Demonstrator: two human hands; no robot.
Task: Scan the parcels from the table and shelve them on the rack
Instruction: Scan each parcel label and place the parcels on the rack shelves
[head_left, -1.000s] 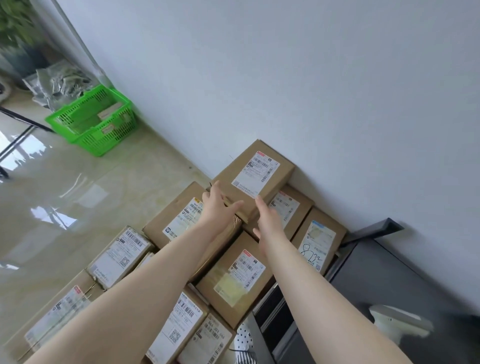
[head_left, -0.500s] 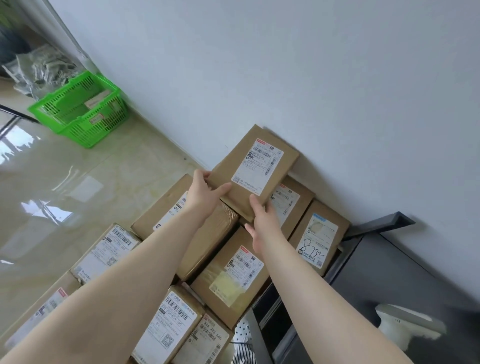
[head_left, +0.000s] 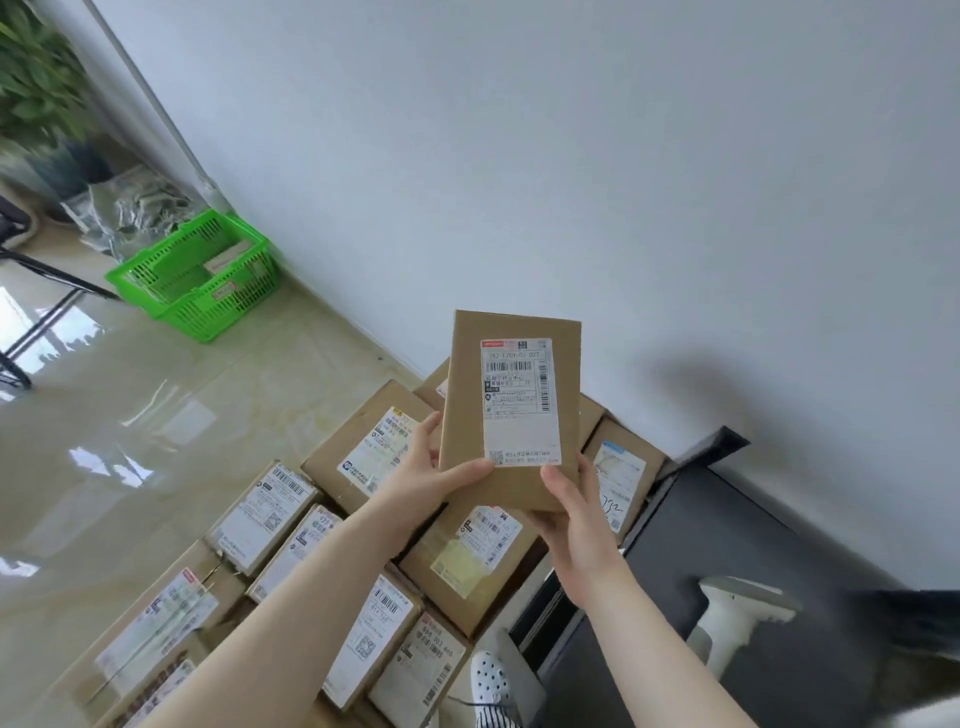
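Note:
I hold a flat brown cardboard parcel upright in the air, its white shipping label with barcodes facing me. My left hand grips its lower left corner and my right hand supports its bottom edge from below. Beneath it several more labelled brown parcels lie packed side by side on the floor by the wall. A white handheld barcode scanner stands on the dark table at the lower right. No rack is in view.
A green plastic basket sits on the glossy tiled floor by the white wall at the left, with grey bags and a plant behind it. A white perforated shoe shows at the bottom.
Both hands have lifted the top parcel off the pile and turned it upright, label toward me. The view has shifted back and up.

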